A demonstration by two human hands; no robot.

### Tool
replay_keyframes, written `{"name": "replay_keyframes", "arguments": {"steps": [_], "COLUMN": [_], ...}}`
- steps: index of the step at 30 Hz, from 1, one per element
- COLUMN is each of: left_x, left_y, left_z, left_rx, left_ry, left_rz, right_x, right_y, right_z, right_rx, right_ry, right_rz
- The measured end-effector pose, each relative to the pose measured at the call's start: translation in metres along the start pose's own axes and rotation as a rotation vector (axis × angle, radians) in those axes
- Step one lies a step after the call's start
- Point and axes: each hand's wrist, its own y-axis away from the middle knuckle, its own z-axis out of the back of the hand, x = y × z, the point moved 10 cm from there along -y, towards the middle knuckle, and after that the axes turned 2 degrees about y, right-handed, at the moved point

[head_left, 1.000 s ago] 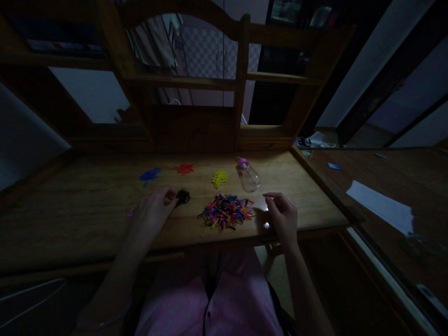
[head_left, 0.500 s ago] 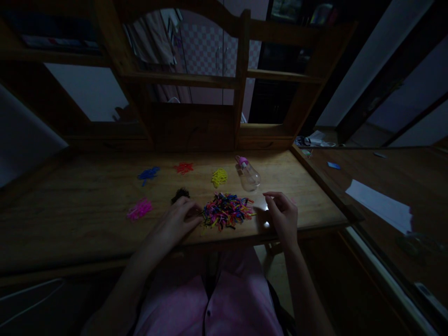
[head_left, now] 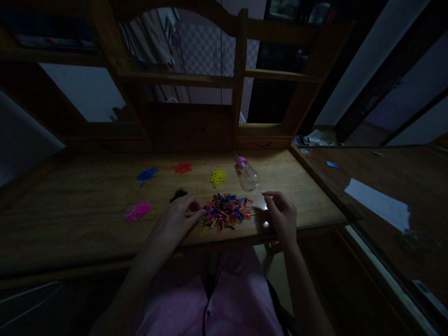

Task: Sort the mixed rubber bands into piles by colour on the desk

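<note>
A mixed heap of small multicoloured elastic bands lies on the wooden desk in front of me. At its left edge is my left hand, thumb and forefinger drawn together against the bands; anything between the tips is too small to make out. My right hand hovers to the right of the heap, apart from it, its fingers curled and thumb near forefinger. Whether it pinches something cannot be seen. Sorted by colour around the heap are blue bands, red bands, yellow bands, pink bands and black bands.
A clear bulb-shaped bottle with a pink cap lies behind the heap. A wooden shelf unit rises along the desk's back. On the brown surface to the right are a white paper and a small blue card.
My left hand's fingertips have shifted slightly at the heap's left edge, with the forefinger and thumb closer to the bands. My right hand stays nearly still. The view has moved slightly.
</note>
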Motion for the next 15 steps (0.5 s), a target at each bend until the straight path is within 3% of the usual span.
{"name": "replay_keyframes", "arguments": {"steps": [7,15], "left_x": [-0.031,-0.050], "left_y": [-0.007,-0.017], "left_z": [-0.011,-0.037], "left_rx": [-0.009,0.030], "left_ry": [0.126,-0.004], "left_rz": [-0.058,-0.165], "right_x": [-0.002,0.001], "right_y": [0.000,0.000], "right_z": [0.000,0.001], "right_rx": [0.001,-0.001], "right_ry": [-0.008,-0.014], "right_rz": [-0.001,0.005]}}
